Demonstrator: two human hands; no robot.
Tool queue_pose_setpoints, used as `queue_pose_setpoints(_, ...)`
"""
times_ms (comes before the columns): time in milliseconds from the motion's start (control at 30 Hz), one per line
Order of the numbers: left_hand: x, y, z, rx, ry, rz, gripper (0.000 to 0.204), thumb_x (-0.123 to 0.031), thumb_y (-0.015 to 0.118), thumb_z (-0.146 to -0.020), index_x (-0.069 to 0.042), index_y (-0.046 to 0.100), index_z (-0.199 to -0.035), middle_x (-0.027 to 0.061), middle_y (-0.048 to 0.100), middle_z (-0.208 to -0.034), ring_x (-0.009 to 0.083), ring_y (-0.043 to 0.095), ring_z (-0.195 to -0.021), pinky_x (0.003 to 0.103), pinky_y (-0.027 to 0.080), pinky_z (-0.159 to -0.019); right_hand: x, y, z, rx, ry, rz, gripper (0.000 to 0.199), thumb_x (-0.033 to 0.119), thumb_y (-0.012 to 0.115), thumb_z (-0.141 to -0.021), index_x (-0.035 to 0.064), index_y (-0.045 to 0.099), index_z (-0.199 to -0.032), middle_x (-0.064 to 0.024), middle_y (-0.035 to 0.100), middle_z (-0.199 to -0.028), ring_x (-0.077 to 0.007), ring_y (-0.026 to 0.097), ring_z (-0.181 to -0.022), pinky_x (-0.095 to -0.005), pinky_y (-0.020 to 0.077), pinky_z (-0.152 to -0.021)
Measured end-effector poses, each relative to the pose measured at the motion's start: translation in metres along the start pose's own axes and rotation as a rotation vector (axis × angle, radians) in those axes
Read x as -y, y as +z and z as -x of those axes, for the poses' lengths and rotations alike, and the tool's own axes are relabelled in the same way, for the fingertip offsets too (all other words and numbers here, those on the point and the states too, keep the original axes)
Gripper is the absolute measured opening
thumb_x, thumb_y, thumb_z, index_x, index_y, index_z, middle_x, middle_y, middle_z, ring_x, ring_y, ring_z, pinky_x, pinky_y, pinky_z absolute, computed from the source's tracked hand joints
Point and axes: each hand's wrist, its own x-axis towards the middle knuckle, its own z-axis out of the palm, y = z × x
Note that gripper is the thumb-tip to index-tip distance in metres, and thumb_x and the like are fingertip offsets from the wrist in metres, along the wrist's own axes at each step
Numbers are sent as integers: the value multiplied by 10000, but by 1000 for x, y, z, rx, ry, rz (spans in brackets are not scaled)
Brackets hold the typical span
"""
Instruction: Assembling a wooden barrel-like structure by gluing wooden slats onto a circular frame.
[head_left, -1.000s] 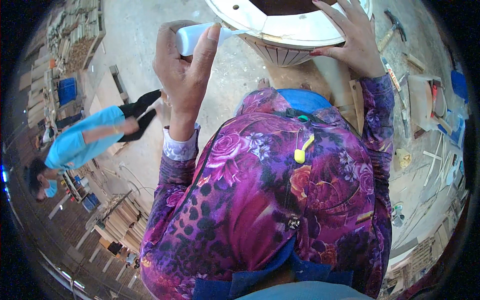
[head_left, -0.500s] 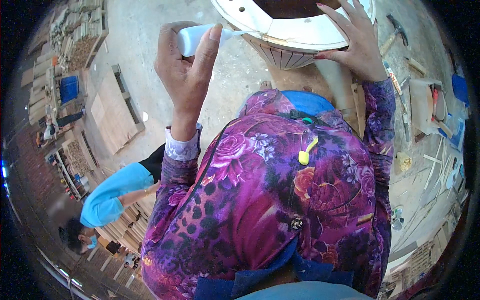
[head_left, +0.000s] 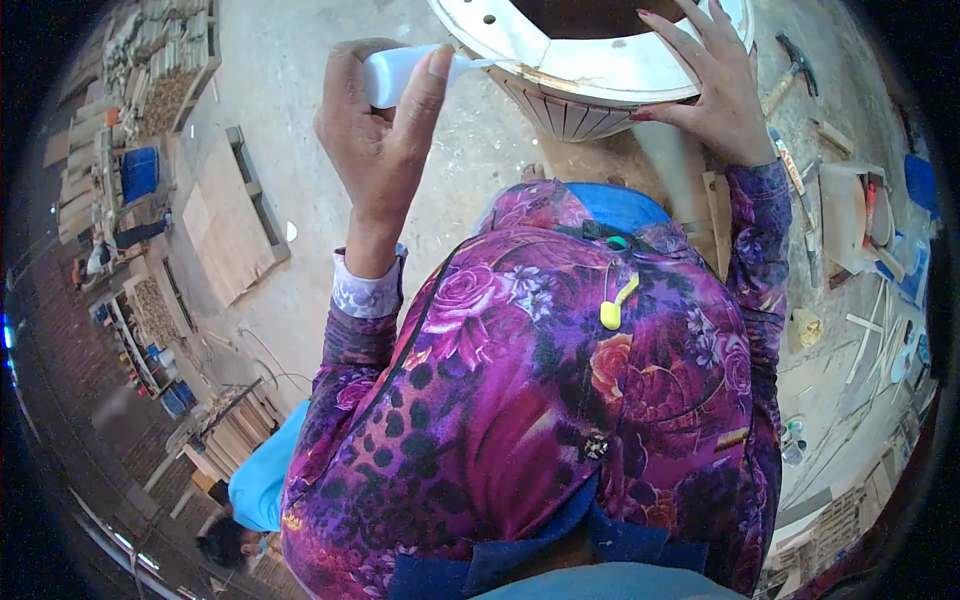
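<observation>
Bottle [head_left: 398, 76] is at 11 o'clock, tipped sideways in the left fingers [head_left: 345, 80], which curl round it, perhaps so its thin tip [head_left: 478, 63], pointing to 3 o'clock, reaches the ring [head_left: 610, 68]. Right fingers [head_left: 680, 42] spread wide on the ring at 1 o'clock, maybe to keep it still.

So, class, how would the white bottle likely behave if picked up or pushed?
The white bottle is probably light: the left hand holds it alone. Its rounded side may let it roll, and its thin nozzle could bend.
</observation>
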Motion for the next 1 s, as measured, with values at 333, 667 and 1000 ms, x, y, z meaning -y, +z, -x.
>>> queue_pose_setpoints(333, 0, -4, -2, -11, 11, -29, 356, -300, 767, -850, -10, 587, -949, 76, 650, -776, 105, 640, -669, 222, 487, -515, 0, 0, 1, 0, 10, 2, 945, 466, 897, -496, 197, 560, -1337, -161, 373, -1483, -479, 256, -1387, -569, 253, -1127)
queue_pose_setpoints(667, -1, -2, -2, 29, 28, 17, 379, -329, 762, -853, -11, 585, -958, 78, 650, -758, 109, 642, -651, 223, 492, -510, 4, -2, 1, 14, 41, -16, 934, 445, 902, -503, 203, 560, -1337, -155, 370, -1487, -470, 251, -1394, -563, 257, -1128)
queue_pose_setpoints(1000, -4, 12, -7, 46, 81, 32, 412, -351, 770, -842, -4, 581, -958, 94, 654, -753, 123, 658, -647, 217, 496, -505, 2, -4, 3, -8, 17, -3, 935, 468, 899, -500, 198, 566, -1331, -162, 374, -1484, -474, 271, -1382, -563, 264, -1124)
